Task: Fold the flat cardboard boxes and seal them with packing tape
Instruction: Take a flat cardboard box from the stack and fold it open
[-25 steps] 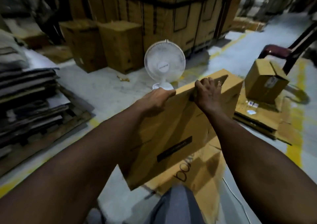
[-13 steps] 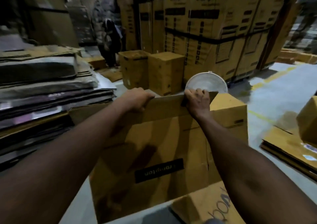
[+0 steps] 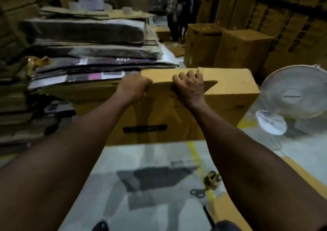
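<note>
The left hand point(image 3: 134, 87) is curled over the top edge of the cardboard box point(image 3: 155, 112), fingers wrapped down its far side with the knuckles toward the camera. The right hand point(image 3: 190, 86) clamps the same edge a little further along, its fingers hooked over a folded flap point(image 3: 208, 84) whose pointed corner juts out to the right of the hand. Both arms reach straight forward, and the box stands upright on the floor point(image 3: 150, 160) directly beyond them, so the grip sits along its upper rim and the broad front face hangs below the hands. The box is plain brown corrugated board, with a narrow black label point(image 3: 145, 128) low on the front; its print is too blurred to read. Another flap point(image 3: 228, 79) lies roughly level to the right of the right hand. A tall stack of flattened cardboard point(image 3: 92, 53) rises to the left, close behind the box. A white fan point(image 3: 293, 96) stands on the floor to the right, and assembled cartons point(image 3: 230, 50) stand behind. A yellow line point(image 3: 194, 153) runs across the grey floor.
</note>
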`<action>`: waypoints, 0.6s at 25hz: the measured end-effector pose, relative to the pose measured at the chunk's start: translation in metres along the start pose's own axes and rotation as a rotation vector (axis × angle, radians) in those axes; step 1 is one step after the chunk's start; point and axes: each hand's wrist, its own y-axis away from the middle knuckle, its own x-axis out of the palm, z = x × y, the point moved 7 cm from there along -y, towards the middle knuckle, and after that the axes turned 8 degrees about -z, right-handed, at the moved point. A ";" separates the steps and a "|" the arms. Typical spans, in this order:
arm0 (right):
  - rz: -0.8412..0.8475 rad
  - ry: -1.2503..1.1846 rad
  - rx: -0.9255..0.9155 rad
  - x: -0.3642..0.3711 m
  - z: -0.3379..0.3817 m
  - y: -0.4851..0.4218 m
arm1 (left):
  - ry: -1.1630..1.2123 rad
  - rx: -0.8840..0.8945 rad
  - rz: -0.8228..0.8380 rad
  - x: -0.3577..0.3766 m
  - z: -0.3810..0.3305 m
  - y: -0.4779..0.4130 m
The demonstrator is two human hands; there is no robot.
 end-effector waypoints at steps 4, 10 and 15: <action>0.162 -0.183 -0.065 0.012 0.085 0.049 | -0.049 -0.108 0.065 0.030 0.033 0.104; 0.698 -0.360 -0.046 0.088 0.161 0.130 | -0.069 -0.119 0.264 0.126 0.044 0.231; 0.736 -0.401 -0.002 0.158 0.191 0.123 | -0.059 -0.143 0.393 0.188 0.052 0.276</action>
